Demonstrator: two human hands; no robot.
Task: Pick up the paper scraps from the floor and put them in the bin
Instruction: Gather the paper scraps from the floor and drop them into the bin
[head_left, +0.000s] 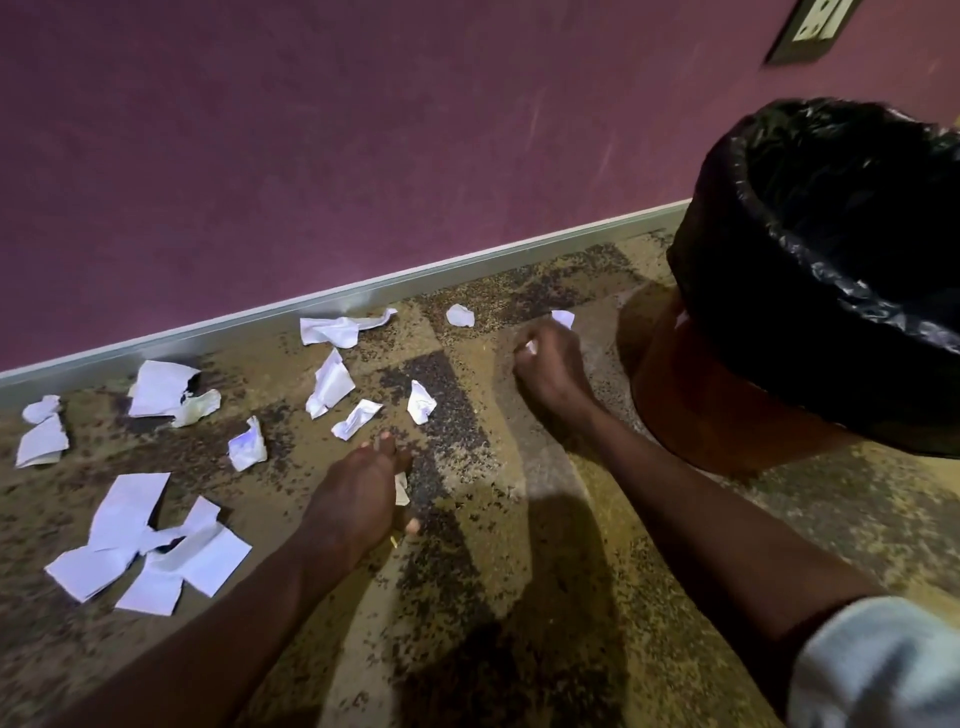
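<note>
Beside the black-lined round bin, my right hand clutched a small white paper scrap; farther off, my left hand pinched another white scrap.

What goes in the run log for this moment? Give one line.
left hand: grip on small scrap | right hand: grip on scrap bits | floor scraps: many left | bin: right, black liner

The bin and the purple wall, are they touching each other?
Cannot tell. In the head view the bin rises in front of the wall and covers the spot where they would meet, so no gap or contact shows.
</note>
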